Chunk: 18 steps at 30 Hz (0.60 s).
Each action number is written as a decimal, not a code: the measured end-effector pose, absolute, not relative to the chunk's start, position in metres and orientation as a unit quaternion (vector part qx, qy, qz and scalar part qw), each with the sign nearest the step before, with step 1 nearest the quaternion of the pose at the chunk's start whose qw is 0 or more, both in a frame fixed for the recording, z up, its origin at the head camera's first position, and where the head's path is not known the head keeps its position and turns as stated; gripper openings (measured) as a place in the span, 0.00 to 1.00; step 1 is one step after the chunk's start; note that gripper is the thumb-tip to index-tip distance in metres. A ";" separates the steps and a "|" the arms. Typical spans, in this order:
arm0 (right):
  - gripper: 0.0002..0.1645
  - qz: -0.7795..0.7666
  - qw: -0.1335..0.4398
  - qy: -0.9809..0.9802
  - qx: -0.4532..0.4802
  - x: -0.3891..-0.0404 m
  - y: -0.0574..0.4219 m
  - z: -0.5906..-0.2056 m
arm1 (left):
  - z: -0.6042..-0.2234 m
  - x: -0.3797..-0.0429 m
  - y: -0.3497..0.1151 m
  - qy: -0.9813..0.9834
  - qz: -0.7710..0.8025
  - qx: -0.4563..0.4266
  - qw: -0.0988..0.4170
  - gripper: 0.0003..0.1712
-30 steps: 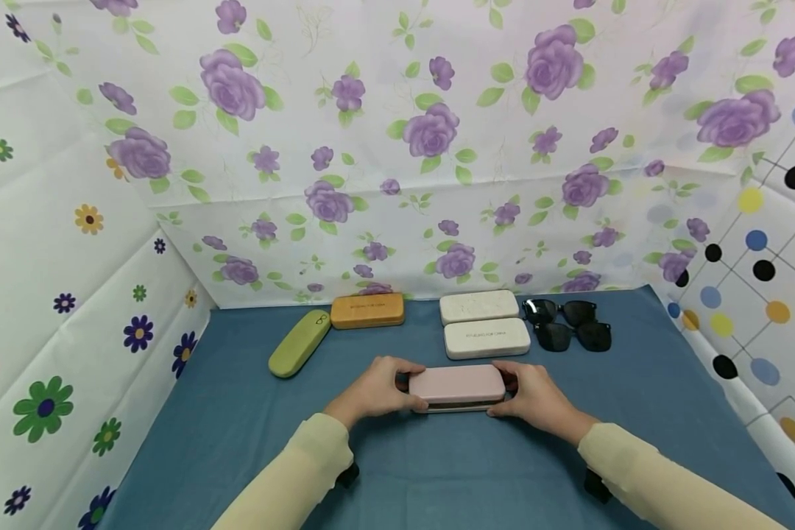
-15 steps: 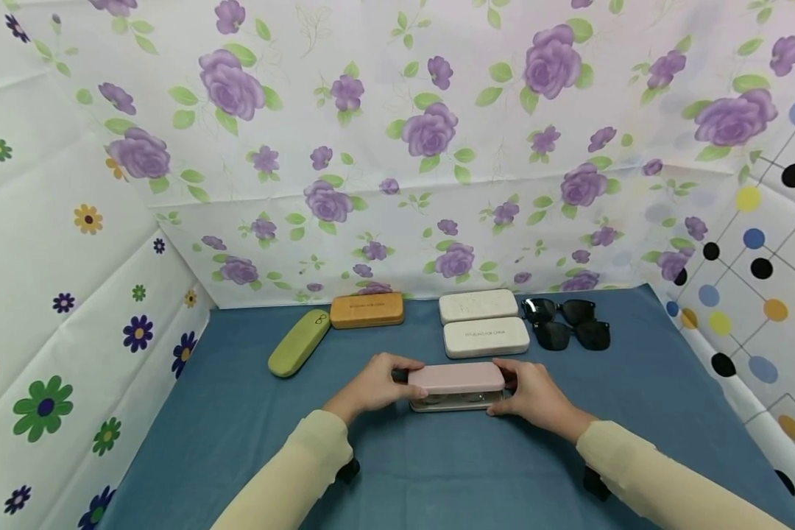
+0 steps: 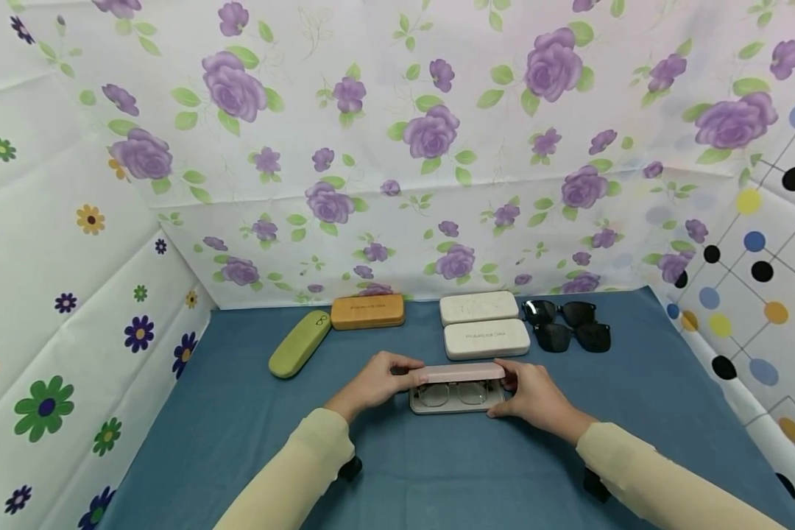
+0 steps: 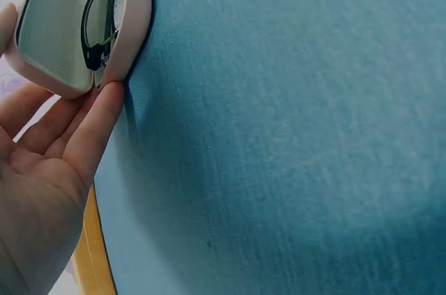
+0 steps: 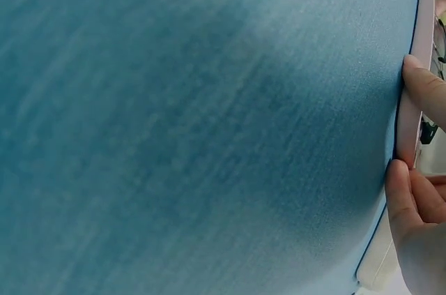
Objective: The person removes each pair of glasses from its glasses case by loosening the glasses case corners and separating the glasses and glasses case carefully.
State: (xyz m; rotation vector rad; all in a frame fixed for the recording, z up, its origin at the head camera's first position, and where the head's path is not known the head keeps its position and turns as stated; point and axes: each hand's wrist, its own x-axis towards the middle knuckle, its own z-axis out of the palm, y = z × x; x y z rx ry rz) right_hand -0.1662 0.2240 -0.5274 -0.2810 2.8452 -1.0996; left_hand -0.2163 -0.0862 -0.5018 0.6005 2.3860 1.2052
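Note:
A pink eyeglass case [image 3: 464, 372] stands on the table with its lid raised toward the back. Clear-lensed eyeglasses [image 3: 453, 394] lie inside its pale interior; the left wrist view shows part of their dark frame [image 4: 93, 54]. My left hand [image 3: 379, 383] grips the case's left end, thumb at the lid's front edge and fingers at the end and behind. At the right end, my right hand [image 3: 538, 395] holds the case, its thumb on the front edge of the base [image 5: 411, 127].
Behind the case lie two white eyeglass cases [image 3: 486, 338], with two pairs of dark sunglasses [image 3: 573, 337] to their right. A green case [image 3: 299, 344] and an orange case [image 3: 367, 311] lie at back left. Floral cloth [image 3: 430, 132] hangs behind the blue-covered table [image 3: 424, 471].
The pink case's lid has swung up and back from nearly closed, uncovering the eyeglasses. Both hands have stayed at its ends, with the left thumb rising along with the lid.

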 end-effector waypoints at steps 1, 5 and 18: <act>0.62 -0.358 0.039 0.929 -0.090 -0.166 0.224 -0.528 | -0.502 -0.217 -0.086 0.850 0.438 0.212 0.204 0.34; 0.61 -0.360 0.041 0.928 -0.084 -0.166 0.223 -0.528 | -0.502 -0.219 -0.085 0.829 0.474 0.195 0.225 0.33; 0.51 -0.375 0.042 0.923 -0.072 -0.166 0.222 -0.527 | -0.500 -0.227 -0.081 0.804 0.518 0.140 0.258 0.30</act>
